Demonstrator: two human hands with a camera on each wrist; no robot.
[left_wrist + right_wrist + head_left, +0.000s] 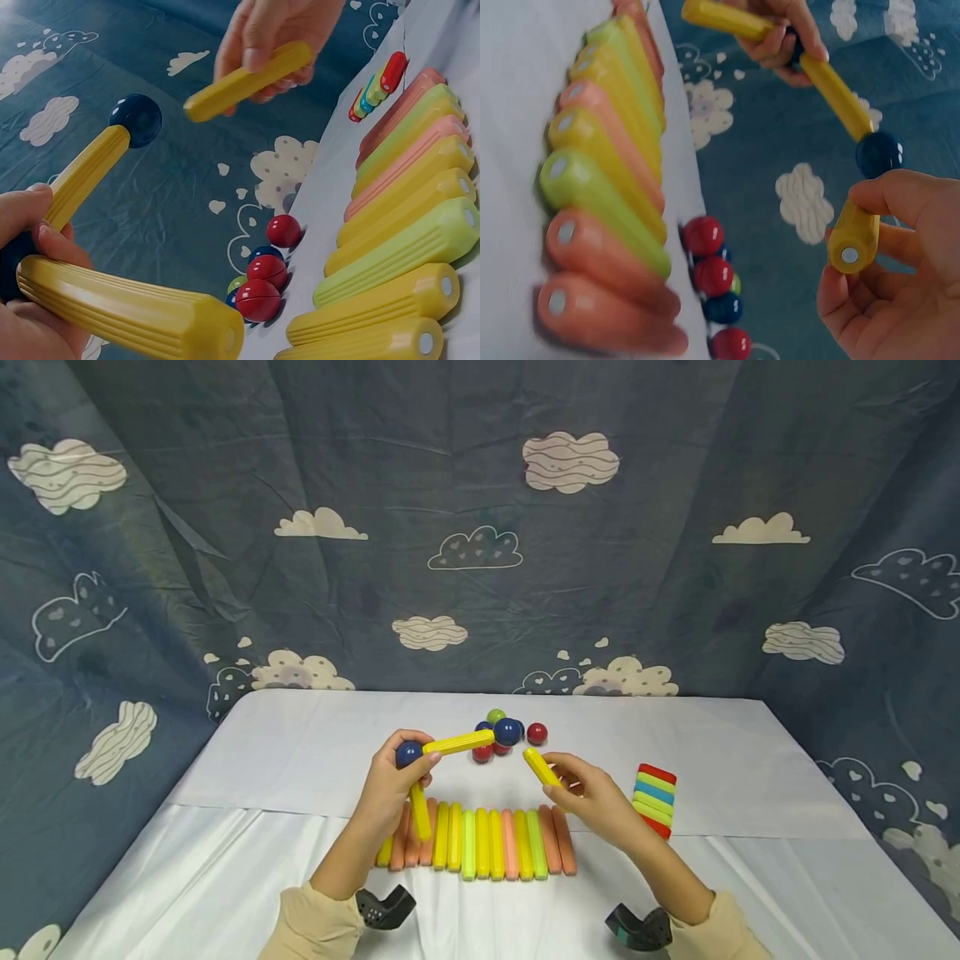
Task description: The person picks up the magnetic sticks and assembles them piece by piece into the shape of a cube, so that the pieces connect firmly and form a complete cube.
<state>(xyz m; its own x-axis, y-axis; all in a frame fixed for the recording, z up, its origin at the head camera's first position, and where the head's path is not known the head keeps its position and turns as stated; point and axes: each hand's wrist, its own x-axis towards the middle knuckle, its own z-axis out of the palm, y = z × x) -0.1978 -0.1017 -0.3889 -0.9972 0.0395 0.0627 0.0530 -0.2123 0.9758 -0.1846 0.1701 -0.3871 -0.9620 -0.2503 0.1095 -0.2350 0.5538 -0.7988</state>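
Observation:
My left hand (pixel 388 785) grips a blue ball (pixel 408 753) where two yellow magnetic rods meet. One yellow rod (pixel 459 742) reaches right to a second blue ball (pixel 507 732) on its far end; the other yellow rod (pixel 421 814) points down. Between thumb and fingers, my right hand (pixel 596 793) pinches a separate yellow rod (pixel 541 768), apart from the second ball. A silvery disc (pixel 850 255) shows on that rod's near end in the right wrist view. Below the hands, a row of yellow, green and salmon rods (pixel 497 843) lies side by side on the table.
Several loose balls, among them a red ball (pixel 537 733) and a green ball (pixel 497 716), sit behind the hands on the white cloth (pixel 300 760). At right lies a group of short coloured rods (pixel 655 800). A cloud-patterned curtain (pixel 480 602) hangs behind the table.

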